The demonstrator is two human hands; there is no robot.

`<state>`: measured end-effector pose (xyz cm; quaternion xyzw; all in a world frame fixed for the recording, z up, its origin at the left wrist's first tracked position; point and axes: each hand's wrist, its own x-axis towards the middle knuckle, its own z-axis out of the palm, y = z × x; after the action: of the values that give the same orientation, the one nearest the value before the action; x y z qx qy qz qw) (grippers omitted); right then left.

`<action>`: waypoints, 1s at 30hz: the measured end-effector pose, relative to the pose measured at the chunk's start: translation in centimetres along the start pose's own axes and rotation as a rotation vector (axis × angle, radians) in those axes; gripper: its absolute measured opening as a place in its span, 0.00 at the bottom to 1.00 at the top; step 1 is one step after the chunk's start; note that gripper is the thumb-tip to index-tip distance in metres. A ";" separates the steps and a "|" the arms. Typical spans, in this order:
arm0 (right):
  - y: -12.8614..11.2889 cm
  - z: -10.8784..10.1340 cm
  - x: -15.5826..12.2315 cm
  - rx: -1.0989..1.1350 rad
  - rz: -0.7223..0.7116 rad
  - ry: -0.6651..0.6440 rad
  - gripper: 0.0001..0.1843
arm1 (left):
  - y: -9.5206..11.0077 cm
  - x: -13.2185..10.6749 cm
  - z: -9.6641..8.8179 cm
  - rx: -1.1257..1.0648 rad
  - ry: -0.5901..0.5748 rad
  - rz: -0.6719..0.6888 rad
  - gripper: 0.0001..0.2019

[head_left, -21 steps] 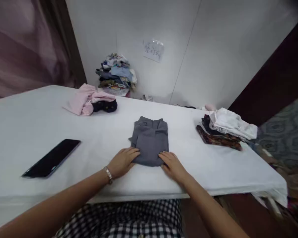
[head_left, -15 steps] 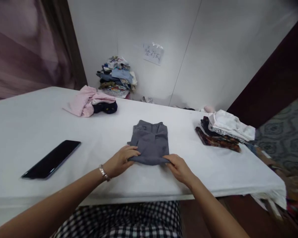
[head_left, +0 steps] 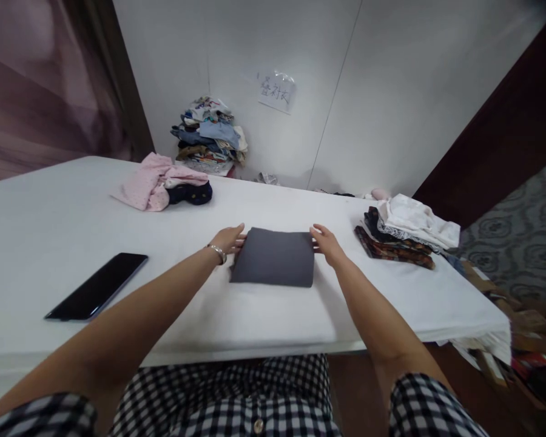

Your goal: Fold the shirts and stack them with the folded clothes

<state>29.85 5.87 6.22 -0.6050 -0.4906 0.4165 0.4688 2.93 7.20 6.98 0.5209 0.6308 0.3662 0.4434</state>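
Note:
A dark grey garment [head_left: 273,266] lies folded into a flat rectangle on the white table [head_left: 50,230], straight in front of me. My left hand [head_left: 229,239] is at its far left corner, thumb and fingers pinched on the edge of the cloth. At the far right corner my right hand [head_left: 327,244] holds the edge the same way. Both forearms reach out over the table, and a bracelet shows on my left wrist.
A black phone [head_left: 97,286] lies on the left of the table. A pink and dark bundle of clothes [head_left: 164,187] sits at the back left. A folded stack topped with white cloth [head_left: 404,233] rests at the right. Another clothes pile [head_left: 209,135] stands by the wall.
Both hands picked up the garment's near edge and carried it away from me over to the far edge. The garment is now folded in half and shorter.

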 end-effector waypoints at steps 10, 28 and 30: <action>8.6 1.4 -2.0 -0.147 -0.077 0.060 0.35 | -7.1 -2.5 -0.5 0.355 0.063 0.142 0.19; 7.3 2.9 -0.6 -0.425 -0.240 0.077 0.25 | -5.8 -2.3 1.4 0.481 0.066 0.132 0.11; 7.2 2.9 -0.6 -0.428 -0.281 0.077 0.25 | -5.4 -2.4 1.5 0.485 0.059 0.164 0.12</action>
<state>28.44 5.13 -1.35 -0.6318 -0.6284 0.2109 0.4018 2.66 3.78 1.93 0.6506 0.6684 0.2541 0.2560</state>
